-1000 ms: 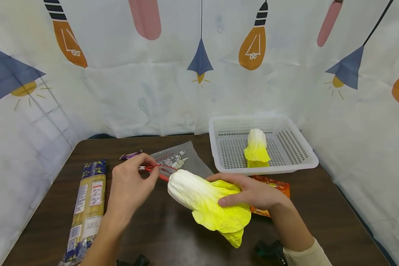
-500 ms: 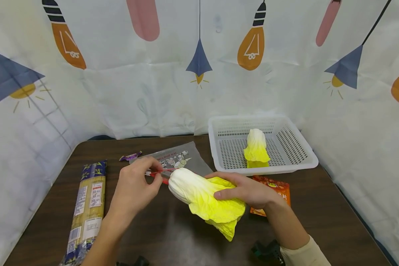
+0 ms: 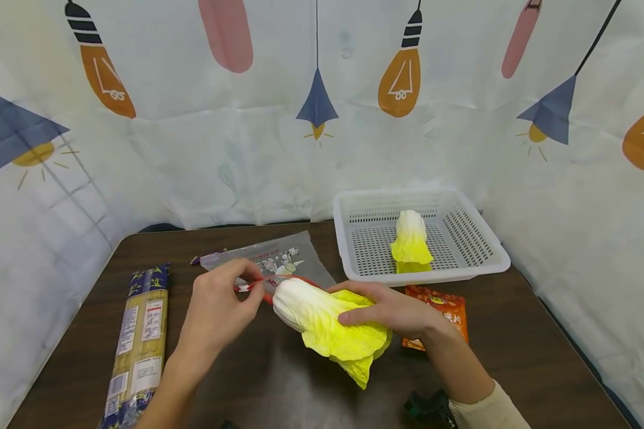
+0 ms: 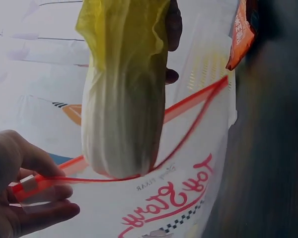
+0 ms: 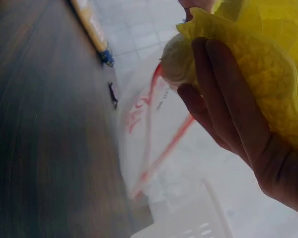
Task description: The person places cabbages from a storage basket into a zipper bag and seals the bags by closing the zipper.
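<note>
Two bare hands work above the middle of a dark brown, wood-grained worktop [image 3: 279, 387] with a soft sheen. The left hand [image 3: 220, 313] pinches the red rim [image 4: 188, 101] of a clear printed bag [image 3: 295, 253]; the right hand [image 3: 389, 307] grips a yellow and white cabbage [image 3: 327, 328], thumb on top, fingers behind. The cabbage tilts over the worktop's middle, its white end at the bag's open mouth; how far inside, I cannot tell. By the far right corner stands a white perforated basket [image 3: 467, 235] holding a second cabbage [image 3: 412, 238]. Along the left edge lies a long pack of pale yellow sticks [image 3: 141, 342], blue at its ends. A small purple wrapper [image 3: 195, 260] lies near the far left corner, partly hidden by the bag; an orange packet [image 3: 446, 308] lies towards the right edge, partly behind the right forearm [image 3: 458, 363]. An unclear dark object [image 3: 430, 409] sits at the near edge. White cloth [image 3: 193, 161] printed with orange bulbs, blue lamps and pink shapes encloses the far, left and right sides.
</note>
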### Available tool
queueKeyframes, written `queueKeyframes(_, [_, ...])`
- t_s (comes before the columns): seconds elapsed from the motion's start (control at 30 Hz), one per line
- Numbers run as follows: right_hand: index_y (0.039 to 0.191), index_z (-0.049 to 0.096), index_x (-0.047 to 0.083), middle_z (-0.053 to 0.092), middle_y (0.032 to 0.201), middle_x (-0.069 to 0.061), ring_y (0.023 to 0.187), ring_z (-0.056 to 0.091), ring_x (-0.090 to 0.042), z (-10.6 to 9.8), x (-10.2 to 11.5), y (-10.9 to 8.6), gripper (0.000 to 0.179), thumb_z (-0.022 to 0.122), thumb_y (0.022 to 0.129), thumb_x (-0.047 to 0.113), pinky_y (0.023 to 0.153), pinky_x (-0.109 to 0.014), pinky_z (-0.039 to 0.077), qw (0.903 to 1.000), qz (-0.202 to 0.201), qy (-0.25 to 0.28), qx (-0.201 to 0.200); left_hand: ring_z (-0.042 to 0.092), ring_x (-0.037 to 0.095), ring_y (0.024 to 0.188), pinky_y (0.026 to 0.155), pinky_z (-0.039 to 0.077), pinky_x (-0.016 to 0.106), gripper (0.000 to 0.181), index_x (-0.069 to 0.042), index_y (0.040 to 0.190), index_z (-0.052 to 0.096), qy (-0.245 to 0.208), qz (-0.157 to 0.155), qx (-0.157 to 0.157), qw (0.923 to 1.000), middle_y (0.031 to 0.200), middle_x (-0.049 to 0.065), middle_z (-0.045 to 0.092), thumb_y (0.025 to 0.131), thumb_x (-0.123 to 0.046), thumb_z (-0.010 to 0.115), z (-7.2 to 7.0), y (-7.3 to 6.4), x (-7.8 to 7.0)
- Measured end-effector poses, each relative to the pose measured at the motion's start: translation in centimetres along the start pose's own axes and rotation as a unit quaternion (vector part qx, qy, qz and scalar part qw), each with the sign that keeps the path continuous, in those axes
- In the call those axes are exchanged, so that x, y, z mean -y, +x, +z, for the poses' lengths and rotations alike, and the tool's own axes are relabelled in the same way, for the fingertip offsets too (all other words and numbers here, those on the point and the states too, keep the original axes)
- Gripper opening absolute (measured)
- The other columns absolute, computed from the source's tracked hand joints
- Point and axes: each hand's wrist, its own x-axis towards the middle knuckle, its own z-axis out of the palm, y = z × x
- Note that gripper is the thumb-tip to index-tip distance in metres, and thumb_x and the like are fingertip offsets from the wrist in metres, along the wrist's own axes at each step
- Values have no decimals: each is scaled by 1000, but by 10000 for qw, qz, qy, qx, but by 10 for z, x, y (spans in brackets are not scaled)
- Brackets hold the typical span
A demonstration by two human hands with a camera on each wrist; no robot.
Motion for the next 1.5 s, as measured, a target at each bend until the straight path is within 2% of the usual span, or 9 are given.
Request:
queueKeyframes(0.2, [146,54,15,70,109,-13,84,73,-21,1,-4,5,49,68,100,26,77,-34,63,9998,164,51,-59,66,8,75,64,57,33,19,-19,84,70,-75,110,-102,9999,81,-7,72,81,-2,78,2,1,-2])
queueKeyframes(0.5, [150,47,11,67,117,-12,94,73,-21,8,-11,14,50,61,104,25,85,-39,63,9975,26,701,17,64,7,74,63,56,31,18,-17,84,70,-34,581,-28,9983,83,-6,71,79,-2,80,3,-1,0])
queueKeyframes(0.73, [151,38,3,70,111,-7,93,74,-18,7,-16,16,53,56,105,24,83,-34,63,9875,-227,1556,-81,62,7,77,66,50,17,24,-15,87,72,-68,823,34,9966,85,-4,70,75,3,82,3,-1,1])
queueKeyframes(0.83, [151,38,2,71,110,-5,92,74,-16,7,-17,17,54,55,105,26,82,-33,63,9854,-266,1678,-118,61,7,77,67,48,14,23,-14,87,71,-108,899,22,9959,85,-4,70,75,3,82,4,-1,1])
queueKeyframes(0.93, [149,41,1,72,108,-5,91,74,-17,9,-17,20,53,57,105,25,81,-34,63,9871,-250,1558,-279,62,8,78,67,53,19,22,-12,88,71,-144,928,-8,9956,86,-3,70,76,3,81,6,-1,1])
queueKeyframes(1.1, [142,48,0,72,103,-8,86,74,-20,11,-19,25,50,64,102,26,76,-34,63,9922,-176,1031,-681,66,10,81,67,61,31,21,-10,90,72,-282,966,-6,9949,88,-1,72,77,3,81,9,-1,1])
queueKeyframes(1.27, [141,51,0,72,99,-8,82,73,-19,10,-21,27,51,64,102,30,73,-31,62,9916,-219,748,-1035,66,10,81,67,61,31,21,-10,90,71,-292,1009,-50,9945,88,-2,72,77,4,81,10,0,0])
queueKeyframes(1.37, [141,51,0,72,98,-6,82,72,-17,9,-22,27,50,61,103,30,73,-30,62,9874,-239,1030,-1180,66,9,81,67,60,31,21,-10,89,72,-292,1035,-75,9942,89,-2,73,76,4,80,9,1,0])
queueKeyframes(1.5, [138,52,-2,71,102,-3,86,71,-14,8,-23,28,46,55,105,30,76,-27,61,9765,-162,1771,-1219,67,10,81,67,59,30,21,-10,89,71,-389,1125,-30,9929,89,-3,73,76,5,77,9,1,1])
